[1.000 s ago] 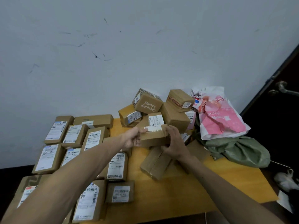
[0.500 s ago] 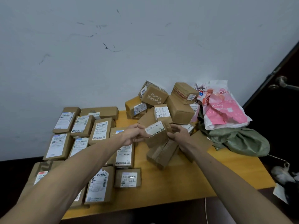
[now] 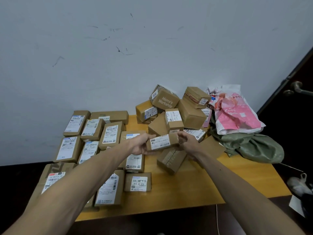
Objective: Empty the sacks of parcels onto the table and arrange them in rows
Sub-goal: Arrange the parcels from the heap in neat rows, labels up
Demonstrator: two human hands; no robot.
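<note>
1. Since the earlier frame, the small labelled parcel has turned label-up and lies roughly level between both hands; the right hand has slipped from under it to its right end.
2. Table: yellow wood, against a scuffed grey wall; dark door w/ lever handle at far right.
3. Sorted rows fill the table's left half: brown boxes lying flat, labels up, touching or just beside each other.
4. Unsorted heap at back centre-right: boxes tilted and stacked on each other, incl. "Momo's Workshop" box on top.
5. Green sack lies crumpled at the right edge, pink-and-white plastic bag on top of it.
6. Left hand: fingers closed round the parcel's left end, thumb on top.
7. Right hand: fingers curled, tips at the parcel's right end; can't tell how firm the grip is.
8. Held parcel is off the table, in front of the heap, above a tilted taped box.
</note>
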